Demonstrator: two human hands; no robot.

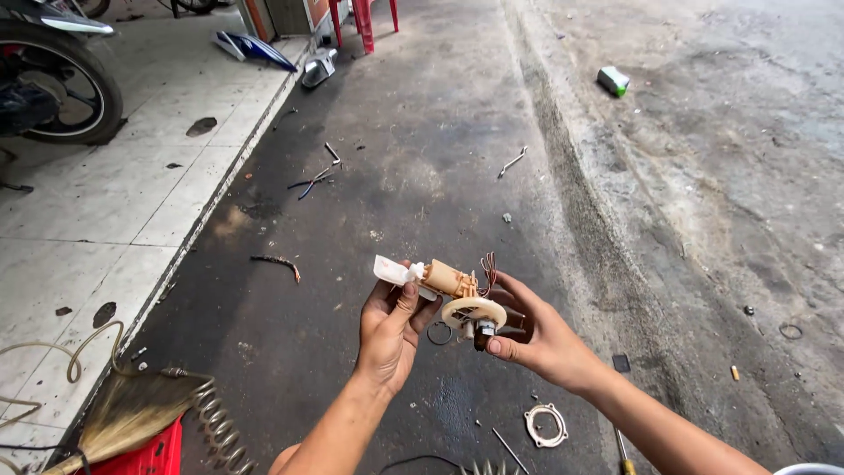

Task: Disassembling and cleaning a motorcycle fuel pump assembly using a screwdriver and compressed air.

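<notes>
Holding: I grip a small pump assembly (pixel 453 290) in both hands, above the dark pavement (pixel 422 158), between my chest and the ground.
Left hand (pixel 391 330): closed around the left end; my thumb (pixel 407 303) presses up against the white plastic tab (pixel 391 270), fingers wrapped behind it.
White tab: thin moulded plastic; I judge it light and easy to snap, so I avoid levering on it.
Tan cylinder (pixel 444 277): the stiff, rounded middle body; I judge it the sturdiest place to take hold, though its smooth surface may be slippery if oily.
Wires (pixel 488 262): thin reddish leads that loop up off the body; soft and fragile, not a grip point.
Cream flange (pixel 473 312): a round disc facing me; rigid, with an edge good for pinching.
Right hand (pixel 536 339): closed on the right end; thumb (pixel 505 347) under the flange, fingers cupped behind the dark lower part.
Weight: I judge the whole unit light, since fingertip holds carry it.
Ground, right and below: a metal ring gasket (pixel 546 425) and a screwdriver (pixel 622 450) lie near my right forearm, apart from the assembly.
</notes>
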